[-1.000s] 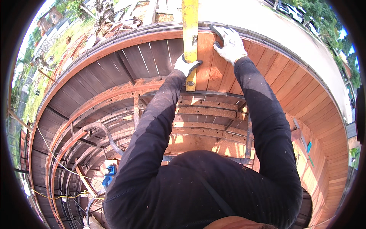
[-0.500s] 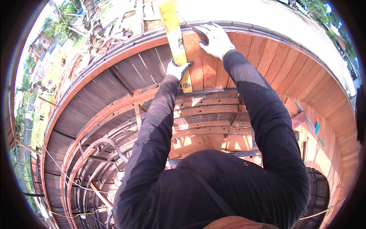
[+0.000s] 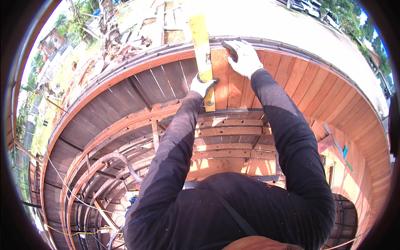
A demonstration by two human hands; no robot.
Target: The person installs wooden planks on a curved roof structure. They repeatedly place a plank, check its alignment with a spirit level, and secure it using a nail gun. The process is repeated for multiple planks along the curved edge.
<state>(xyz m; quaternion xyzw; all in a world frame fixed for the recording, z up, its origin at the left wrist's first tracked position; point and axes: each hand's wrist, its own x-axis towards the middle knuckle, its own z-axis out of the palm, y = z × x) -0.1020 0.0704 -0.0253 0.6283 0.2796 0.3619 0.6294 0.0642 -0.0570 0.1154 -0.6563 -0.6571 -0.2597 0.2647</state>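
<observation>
A long yellow spirit level point(image 3: 201, 46) lies across the curved deck, one end with a round vial near the inner edge and the other past the outer rim. My left hand point(image 3: 203, 86), in a white and dark glove, is closed round its lower part. Just right of it, my right hand point(image 3: 246, 58), gloved too, rests at the outer edge of the reddish boards point(image 3: 287, 77), thumb and fingers apart, holding nothing. Left of the level, dark grey boards point(image 3: 121, 100) run along the same curve.
Below the deck are curved wooden ribs point(image 3: 233, 131) and a bent grey tube point(image 3: 125, 160). A thin cord point(image 3: 77, 193) hangs at the left. A teal strip point(image 3: 345, 152) lies on the right boards. Beyond the rim stand a tree trunk point(image 3: 109, 29) and scrap wood.
The view has shifted, so the deck, level and both hands appear slightly lower and farther right. My grip on the level and the right hand's place on the boards look the same.
</observation>
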